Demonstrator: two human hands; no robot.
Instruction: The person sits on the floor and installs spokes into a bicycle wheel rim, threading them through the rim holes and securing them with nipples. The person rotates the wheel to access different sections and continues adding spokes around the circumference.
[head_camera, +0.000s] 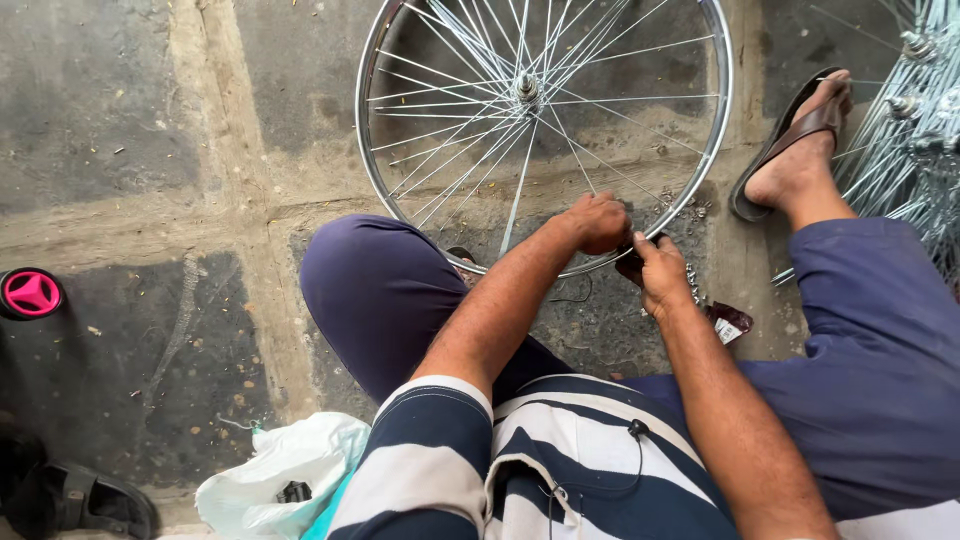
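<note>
Two hands meet at the near edge of a bare bicycle wheel (545, 120), a shiny rim laced with thin spokes and a hub at its middle, which stands tilted on the concrete floor (130, 120) between the person's knees. Judging by that, the step in hand looks like work on the spokes where they join the rim. The left hand (597, 222) is curled into a closed grip at the rim's lower edge, seemingly around a spoke end. The right hand (662, 272) has its grip pinched together on a small dark tool just beside it; what kind of tool is unclear. Any further move here would call for a steady rim and fine fingertip turning, since the parts are tiny.

Around this, a stack of more spoked wheels (915, 120) fills the right edge, close by the sandalled foot (800, 150). A white plastic bag (275, 475) lies at lower left, near a black sandal (85, 505). A pink and black round thing (30, 293) sits at the left edge. Smallest, a dark packet (728, 322) and scattered small metal bits lie under the right wrist.
</note>
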